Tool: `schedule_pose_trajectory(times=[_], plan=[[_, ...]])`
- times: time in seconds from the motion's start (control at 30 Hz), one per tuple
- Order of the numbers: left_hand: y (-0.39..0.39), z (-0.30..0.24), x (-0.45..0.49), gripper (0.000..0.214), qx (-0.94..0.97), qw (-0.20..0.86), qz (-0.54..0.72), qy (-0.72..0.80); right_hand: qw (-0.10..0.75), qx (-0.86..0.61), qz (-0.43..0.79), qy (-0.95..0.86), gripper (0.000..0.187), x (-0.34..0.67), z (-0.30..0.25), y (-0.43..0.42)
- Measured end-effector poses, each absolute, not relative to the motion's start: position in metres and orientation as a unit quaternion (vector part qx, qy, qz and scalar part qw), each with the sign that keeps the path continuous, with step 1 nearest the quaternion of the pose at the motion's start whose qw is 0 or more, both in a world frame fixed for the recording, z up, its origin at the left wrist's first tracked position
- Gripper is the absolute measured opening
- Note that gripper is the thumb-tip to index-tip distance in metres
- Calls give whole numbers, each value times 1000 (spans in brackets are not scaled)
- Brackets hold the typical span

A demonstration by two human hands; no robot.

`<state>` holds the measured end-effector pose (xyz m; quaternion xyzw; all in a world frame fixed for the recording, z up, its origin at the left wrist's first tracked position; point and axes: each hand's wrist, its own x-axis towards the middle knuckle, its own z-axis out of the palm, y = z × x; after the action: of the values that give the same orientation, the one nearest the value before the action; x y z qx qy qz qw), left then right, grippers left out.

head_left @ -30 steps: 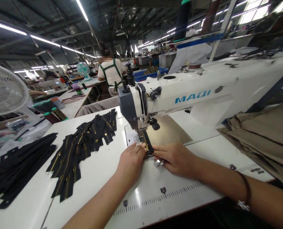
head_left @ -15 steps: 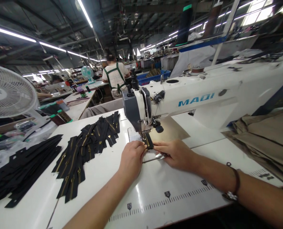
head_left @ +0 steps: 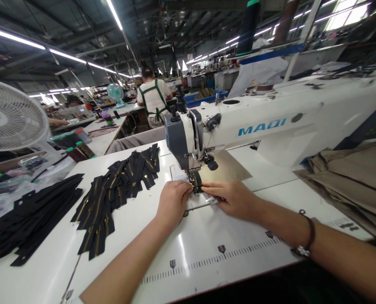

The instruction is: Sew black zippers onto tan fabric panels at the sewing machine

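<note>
A short black zipper piece [head_left: 196, 182] with gold teeth lies under the presser foot of a white sewing machine [head_left: 270, 122]. My left hand [head_left: 174, 202] rests on the table with fingers curled, its fingertips pinching the zipper's left edge. My right hand [head_left: 231, 197] lies flat-ish on the other side, fingertips pressed on the zipper's right edge. A small metal tool [head_left: 210, 201] lies under my right hand's fingers. Only a short end of the zipper shows between the hands.
A heap of black gold-toothed zippers [head_left: 118, 190] and a stack of black strips [head_left: 32, 215] lie at left on the white table [head_left: 206, 257]. Folded brown fabric [head_left: 355, 181] lies at right. A white fan [head_left: 10, 116] stands far left. A person [head_left: 151, 99] works behind.
The zipper has fed further under the presser foot, so less of it shows. Both hands have moved forward toward the needle with it.
</note>
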<state>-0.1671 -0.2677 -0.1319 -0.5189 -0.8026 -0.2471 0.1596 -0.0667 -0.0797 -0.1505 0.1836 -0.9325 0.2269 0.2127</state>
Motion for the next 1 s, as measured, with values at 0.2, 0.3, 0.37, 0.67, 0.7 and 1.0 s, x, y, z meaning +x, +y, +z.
schedule_pose_trajectory(times=[0.2,0.3,0.37,0.67,0.7,1.0], plan=[[-268,-132,-165,12,-550,162,-224,-788,206,199,234,-929,48,-68,-149,-79],[-268,-132,-161,14,-564,168,-210,-781,199,202,245,-927,47,-67,-148,-80],[-268,-133,-160,16,-565,176,-208,-779,198,204,249,-926,45,-67,-148,-81],[-272,-134,-157,21,-576,165,-201,-775,186,194,243,-932,36,-67,-144,-83],[-272,-133,-157,22,-582,162,-182,-776,191,197,253,-928,33,-68,-145,-83],[-278,-130,-147,30,-579,158,-132,-789,255,114,192,-941,23,-80,-152,-97]])
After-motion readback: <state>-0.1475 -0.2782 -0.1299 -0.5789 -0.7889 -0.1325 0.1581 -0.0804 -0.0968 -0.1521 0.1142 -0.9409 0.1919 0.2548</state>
